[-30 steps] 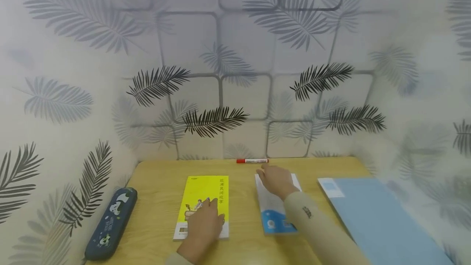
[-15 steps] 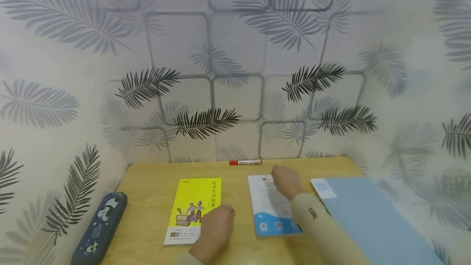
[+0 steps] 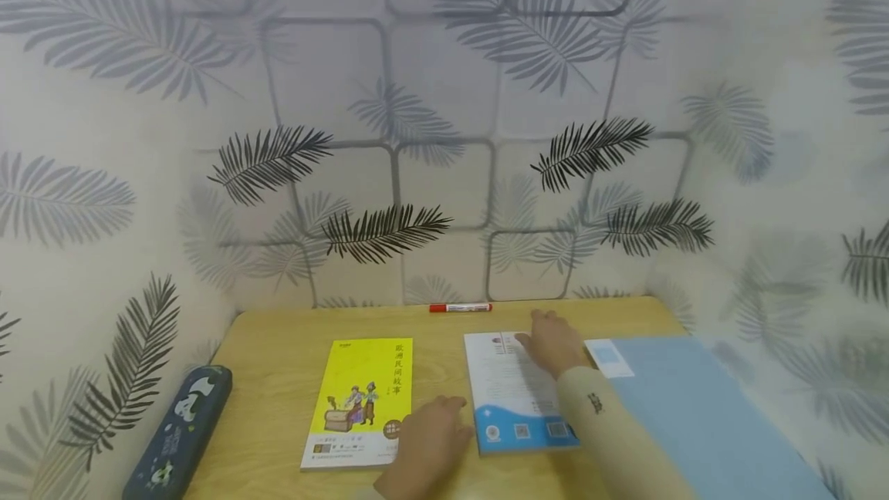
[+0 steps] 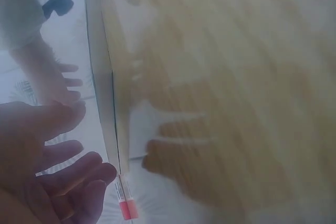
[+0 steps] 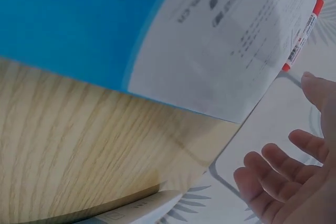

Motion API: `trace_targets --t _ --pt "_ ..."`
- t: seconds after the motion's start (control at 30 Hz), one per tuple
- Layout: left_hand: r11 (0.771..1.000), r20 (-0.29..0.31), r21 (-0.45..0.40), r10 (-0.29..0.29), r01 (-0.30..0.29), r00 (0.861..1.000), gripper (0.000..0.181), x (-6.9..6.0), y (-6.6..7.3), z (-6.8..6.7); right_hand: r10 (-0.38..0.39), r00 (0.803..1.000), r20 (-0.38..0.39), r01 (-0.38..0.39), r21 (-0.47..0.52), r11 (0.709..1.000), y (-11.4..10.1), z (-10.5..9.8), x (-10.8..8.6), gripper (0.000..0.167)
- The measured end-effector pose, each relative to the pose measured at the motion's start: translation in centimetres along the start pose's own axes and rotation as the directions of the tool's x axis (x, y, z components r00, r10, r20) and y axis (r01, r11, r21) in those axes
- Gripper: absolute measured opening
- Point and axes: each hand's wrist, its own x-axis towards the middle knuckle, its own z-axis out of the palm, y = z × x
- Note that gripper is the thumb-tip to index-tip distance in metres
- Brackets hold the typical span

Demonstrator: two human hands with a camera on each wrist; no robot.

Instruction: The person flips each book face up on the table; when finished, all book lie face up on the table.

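Note:
A yellow book point(image 3: 368, 400) with a white lower band lies flat at the left in the head view. To its right lies a white and blue book point(image 3: 514, 400), seen edge-on in the left wrist view. My left hand point(image 3: 434, 438) hovers between the two, overlapping the yellow book's lower right corner; its fingers bend loosely and hold nothing. At the white and blue book's upper right edge is my right hand point(image 3: 556, 342), covering that corner in the head view. The right wrist view shows this hand point(image 5: 294, 177) with spread, relaxed fingers, holding nothing.
Behind the books, a red and white marker point(image 3: 461, 307) lies at the table's back edge. A dark pencil case point(image 3: 179, 434) with panda pictures is at the left. A light blue folder point(image 3: 701, 400) lies at the right on the wooden table point(image 3: 278, 346). Patterned walls surround it.
My left hand has slid right, off the yellow book toward the gap. My right hand has moved right across the white and blue book to its edge, and its fingers have loosened.

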Motion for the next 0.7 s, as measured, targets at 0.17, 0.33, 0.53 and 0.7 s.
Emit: trace_targets --t 0.17,0.33,0.53,0.7 --pt "0.999 0.027 -0.029 0.015 -0.014 1.0 0.043 0.0 0.6 0.1 0.017 1.0 0.016 -0.016 -0.024 1.0 0.6 0.8 0.3 0.074" --pt "0.999 0.068 -0.027 0.018 -0.016 0.998 0.045 0.3 0.6 0.3 0.04 0.998 0.045 -0.039 -0.013 0.999 1.0 1.3 0.4 0.073" --pt "0.999 0.102 -0.031 0.037 -0.034 0.994 0.045 0.5 0.6 0.8 0.023 0.998 0.051 -0.022 -0.021 1.0 1.5 1.9 0.3 0.069" --pt "0.998 0.12 0.047 0.035 -0.041 0.992 0.032 0.4 1.5 0.3 0.018 0.998 0.057 -0.016 -0.023 1.0 1.6 1.9 0.0 0.065"
